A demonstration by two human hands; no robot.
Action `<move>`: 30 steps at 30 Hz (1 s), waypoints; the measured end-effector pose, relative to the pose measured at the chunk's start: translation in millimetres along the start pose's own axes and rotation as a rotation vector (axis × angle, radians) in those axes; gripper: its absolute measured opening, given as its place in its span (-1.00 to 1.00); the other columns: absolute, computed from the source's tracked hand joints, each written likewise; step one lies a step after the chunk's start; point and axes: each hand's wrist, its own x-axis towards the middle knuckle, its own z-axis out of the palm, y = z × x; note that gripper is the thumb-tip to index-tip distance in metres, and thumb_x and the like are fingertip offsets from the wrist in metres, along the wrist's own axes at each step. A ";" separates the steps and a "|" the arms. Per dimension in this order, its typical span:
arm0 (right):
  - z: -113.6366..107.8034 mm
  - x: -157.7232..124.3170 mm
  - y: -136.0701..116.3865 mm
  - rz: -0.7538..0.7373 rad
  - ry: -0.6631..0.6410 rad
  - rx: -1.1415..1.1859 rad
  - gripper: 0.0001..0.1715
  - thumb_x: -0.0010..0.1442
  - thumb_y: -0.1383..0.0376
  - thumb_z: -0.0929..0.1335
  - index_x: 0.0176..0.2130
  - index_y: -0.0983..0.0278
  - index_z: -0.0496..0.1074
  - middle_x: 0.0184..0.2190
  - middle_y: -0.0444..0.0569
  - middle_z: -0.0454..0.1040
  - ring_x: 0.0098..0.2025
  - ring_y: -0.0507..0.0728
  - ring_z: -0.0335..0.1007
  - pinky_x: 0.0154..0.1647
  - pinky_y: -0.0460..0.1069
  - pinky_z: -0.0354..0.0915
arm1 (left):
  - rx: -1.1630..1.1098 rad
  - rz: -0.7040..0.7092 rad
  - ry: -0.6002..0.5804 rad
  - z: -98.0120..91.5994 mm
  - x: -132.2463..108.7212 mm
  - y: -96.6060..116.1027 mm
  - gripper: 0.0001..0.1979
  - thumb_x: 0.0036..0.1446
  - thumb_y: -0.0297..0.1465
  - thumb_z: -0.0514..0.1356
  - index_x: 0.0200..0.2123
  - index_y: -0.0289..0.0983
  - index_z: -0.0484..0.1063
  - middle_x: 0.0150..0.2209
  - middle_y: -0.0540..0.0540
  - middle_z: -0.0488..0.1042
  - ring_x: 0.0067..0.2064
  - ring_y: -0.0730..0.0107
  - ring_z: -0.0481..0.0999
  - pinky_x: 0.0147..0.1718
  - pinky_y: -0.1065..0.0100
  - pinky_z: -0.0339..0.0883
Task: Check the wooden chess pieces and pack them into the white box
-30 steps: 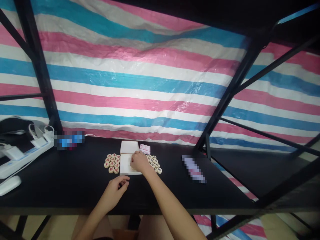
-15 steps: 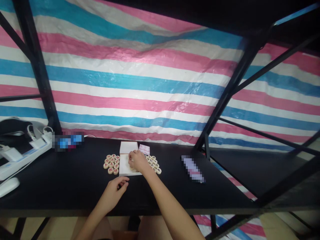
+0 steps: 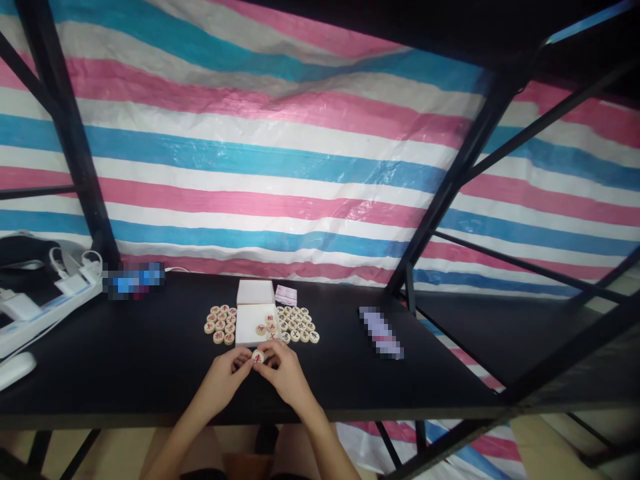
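Observation:
Between the fingertips of my left hand [image 3: 227,377] and my right hand [image 3: 287,373] is a round wooden piece with a red character [image 3: 258,357], held just in front of a white box [image 3: 246,327]. Both hands are closed on it. A few red-marked pieces [image 3: 271,319] lie in the right part of the box, whose lid [image 3: 255,292] is folded back behind. Left of the box sits a group of red-marked pieces [image 3: 219,325]. Several black-marked pieces [image 3: 295,335] are grouped at its right side.
A pink and white paper [image 3: 286,295] lies behind the black-marked pieces on the black table [image 3: 150,360]. A blurred item [image 3: 381,333] rests at the right. At the left are a power strip [image 3: 45,320], a white mouse [image 3: 17,372] and a blurred blue item [image 3: 135,281].
My right hand has come back from the box toward me with a red-marked piece. My left hand has moved right and now touches that piece too.

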 end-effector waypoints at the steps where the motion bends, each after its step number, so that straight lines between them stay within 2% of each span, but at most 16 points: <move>1: -0.3 0.7 0.4 0.018 -0.005 0.010 -0.81 -0.01 0.31 0.41 -0.30 0.27 0.46 -0.39 -0.10 0.47 -0.40 0.04 0.41 -0.42 -0.12 0.32 | -0.003 0.001 -0.002 0.1 -0.1 0.3 -0.76 0.08 -0.26 0.09 -0.37 -0.26 0.48 -0.41 -0.06 0.55 -0.38 0.31 0.48 -0.38 0.41 0.30; 3: -1.3 0.9 0.2 0.041 -0.010 0.019 -0.78 -0.01 0.27 0.43 -0.28 0.27 0.49 -0.42 -0.10 0.52 -0.42 0.04 0.42 -0.40 -0.10 0.33 | -0.009 0.002 -0.002 0.1 -0.4 0.9 -0.75 0.09 -0.24 0.09 -0.39 -0.26 0.47 -0.42 -0.05 0.54 -0.38 0.31 0.47 -0.38 0.41 0.29; 8: -3.7 -2.6 -5.2 0.030 -0.009 0.044 -0.70 0.06 0.18 0.40 -0.20 0.26 0.53 -0.37 -0.06 0.56 -0.41 0.07 0.44 -0.36 -0.07 0.35 | -0.030 0.011 0.011 -0.3 -0.7 0.3 -0.75 0.09 -0.23 0.09 -0.44 -0.28 0.44 -0.47 -0.04 0.50 -0.40 0.33 0.45 -0.39 0.41 0.29; 15: -5.0 -5.2 -11.6 0.029 -0.068 -0.007 -0.66 0.15 0.21 0.33 -0.08 0.24 0.46 -0.37 -0.07 0.57 -0.38 0.08 0.46 -0.32 -0.07 0.35 | -0.051 0.018 0.003 -0.5 0.2 -4.9 -0.72 0.12 -0.22 0.08 -0.41 -0.29 0.45 -0.45 -0.04 0.50 -0.39 0.34 0.43 -0.36 0.42 0.28; 24: -5.4 -6.0 -16.9 0.008 -0.070 -0.030 -0.73 0.12 0.35 0.28 -0.15 0.25 0.44 -0.42 -0.12 0.54 -0.45 0.03 0.41 -0.40 -0.13 0.28 | -0.034 0.026 -0.015 0.3 -1.7 -1.4 -0.76 0.12 -0.25 0.10 -0.43 -0.29 0.43 -0.49 0.00 0.43 -0.43 0.39 0.36 -0.41 0.44 0.23; 30: -5.9 -5.3 -16.0 0.067 -0.087 -0.055 -0.79 0.20 0.25 0.25 -0.24 0.26 0.43 -0.49 -0.13 0.51 -0.48 0.03 0.39 -0.42 -0.14 0.24 | -0.016 0.050 -0.048 -0.2 -2.7 3.7 -0.79 0.10 -0.28 0.10 -0.45 -0.28 0.41 -0.50 0.01 0.40 -0.42 0.39 0.35 -0.39 0.43 0.23</move>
